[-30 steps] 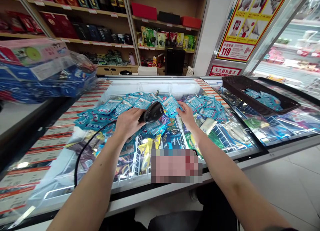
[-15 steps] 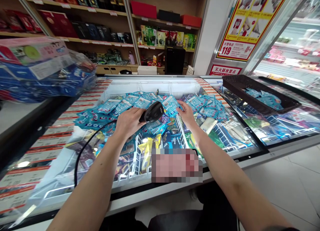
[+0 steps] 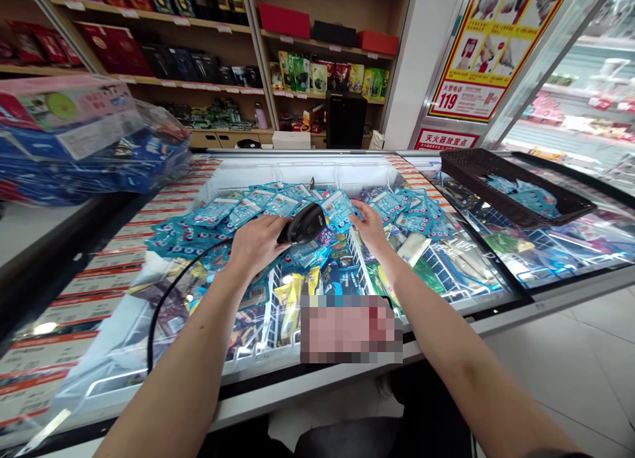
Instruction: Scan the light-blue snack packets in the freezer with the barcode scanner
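Barely anything has shifted since the earlier frames: only the black barcode scanner (image 3: 303,224) sits very slightly further right, while the packet beside it keeps its place. Brown plastic basket (image 3: 481,193), on the right part of the chest freezer (image 3: 278,393), holds a few loose blue packets (image 3: 533,198). Under the freezer's glass, white wire baskets (image 3: 361,266) contain bagged goods, among them yellow packs (image 3: 292,296) near the front. On top of the glass lie a left heap of blue packets (image 3: 198,225) and a right heap of the same kind (image 3: 421,214). The left hand (image 3: 255,245) is curled closed around the scanner's handle, its black cable (image 3: 161,302) trailing down toward the front. The right hand (image 3: 370,225) is nearly closed, thumb and fingers pinching the right edge of one blue barcoded packet (image 3: 337,208). That packet lies between the hands, just left of the right fingertips and just beyond the scanner's head, its barcode uncovered.
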Motion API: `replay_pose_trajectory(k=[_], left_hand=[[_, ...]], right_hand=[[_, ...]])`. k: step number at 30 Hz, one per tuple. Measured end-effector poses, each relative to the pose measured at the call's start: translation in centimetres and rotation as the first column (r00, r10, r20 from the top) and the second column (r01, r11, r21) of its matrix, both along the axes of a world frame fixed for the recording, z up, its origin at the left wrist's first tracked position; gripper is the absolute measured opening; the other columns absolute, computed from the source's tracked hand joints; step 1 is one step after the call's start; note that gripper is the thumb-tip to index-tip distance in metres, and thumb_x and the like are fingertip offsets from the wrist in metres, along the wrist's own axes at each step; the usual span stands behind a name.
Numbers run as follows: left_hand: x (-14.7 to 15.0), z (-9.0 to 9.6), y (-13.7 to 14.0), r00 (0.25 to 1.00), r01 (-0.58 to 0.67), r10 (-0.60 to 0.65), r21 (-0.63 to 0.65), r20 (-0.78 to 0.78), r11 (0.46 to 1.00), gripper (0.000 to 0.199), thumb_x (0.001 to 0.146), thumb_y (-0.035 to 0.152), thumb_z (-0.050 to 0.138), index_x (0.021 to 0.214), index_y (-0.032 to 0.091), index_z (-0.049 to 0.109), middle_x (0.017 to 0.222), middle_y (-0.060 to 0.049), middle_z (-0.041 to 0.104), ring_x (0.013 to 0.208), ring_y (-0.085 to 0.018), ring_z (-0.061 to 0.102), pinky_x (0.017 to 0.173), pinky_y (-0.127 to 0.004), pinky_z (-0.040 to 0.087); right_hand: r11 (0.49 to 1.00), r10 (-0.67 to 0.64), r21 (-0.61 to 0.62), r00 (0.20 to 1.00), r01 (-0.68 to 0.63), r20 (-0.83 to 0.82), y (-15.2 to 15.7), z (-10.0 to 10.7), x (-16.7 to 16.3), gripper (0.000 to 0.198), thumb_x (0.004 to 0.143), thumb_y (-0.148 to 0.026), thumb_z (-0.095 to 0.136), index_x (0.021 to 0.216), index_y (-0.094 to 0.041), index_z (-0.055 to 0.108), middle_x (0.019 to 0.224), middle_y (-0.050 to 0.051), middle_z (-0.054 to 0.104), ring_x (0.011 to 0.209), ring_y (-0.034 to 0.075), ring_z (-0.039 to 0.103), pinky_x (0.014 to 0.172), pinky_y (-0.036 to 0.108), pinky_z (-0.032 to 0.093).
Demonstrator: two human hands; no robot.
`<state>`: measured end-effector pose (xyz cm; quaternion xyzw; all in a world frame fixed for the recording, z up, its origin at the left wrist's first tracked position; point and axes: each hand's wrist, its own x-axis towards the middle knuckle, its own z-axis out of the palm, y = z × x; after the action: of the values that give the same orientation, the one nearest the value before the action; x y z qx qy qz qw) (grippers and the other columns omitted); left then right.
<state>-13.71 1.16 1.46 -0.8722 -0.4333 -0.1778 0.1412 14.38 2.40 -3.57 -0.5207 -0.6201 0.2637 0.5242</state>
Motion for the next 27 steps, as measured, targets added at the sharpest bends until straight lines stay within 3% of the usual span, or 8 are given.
replay_pose_trajectory(k=[8,21,27], left_hand=[[0.12,0.12,-0.14,0.999,-0.030,0.030,-0.004,-0.030,1.000,0.038,0.080,0.038,0.051,0.113,0.021,0.055,0.103,-0.009,0.065,0.101,-0.026,0.058,0.081,-0.035,0.044],[0.29,-0.06,-0.18,1.000,0.015,-0.014,0.036,-0.009,0.999,0.037,0.080,0.036,0.052,0.112,0.019,0.056,0.101,-0.009,0.065,0.099,-0.026,0.059,0.079,-0.035,0.044],[0.42,-0.02,-0.25,1.000,0.003,-0.003,0.019,-0.009,1.000,0.039,0.079,0.036,0.054,0.114,0.019,0.056,0.102,-0.009,0.065,0.098,-0.026,0.059,0.078,-0.034,0.044]], right_hand=[[1.000,-0.002,0.023,1.000,0.003,-0.025,0.19,-0.21,-0.03,0.044,0.082,-0.040,0.050,0.123,-0.023,0.053,0.109,0.003,0.065,0.089,0.018,0.060,0.072,0.031,0.050],[0.998,0.011,0.069,1.000,-0.011,-0.005,0.28,-0.43,0.15,0.041,0.084,-0.040,0.051,0.122,-0.025,0.053,0.105,0.001,0.067,0.071,0.014,0.059,0.067,0.029,0.051],[0.986,-0.105,0.135,0.994,0.100,0.032,0.26,-0.52,0.22,0.039,0.087,-0.038,0.046,0.123,-0.023,0.051,0.110,0.005,0.065,0.082,0.017,0.062,0.072,0.031,0.051]])
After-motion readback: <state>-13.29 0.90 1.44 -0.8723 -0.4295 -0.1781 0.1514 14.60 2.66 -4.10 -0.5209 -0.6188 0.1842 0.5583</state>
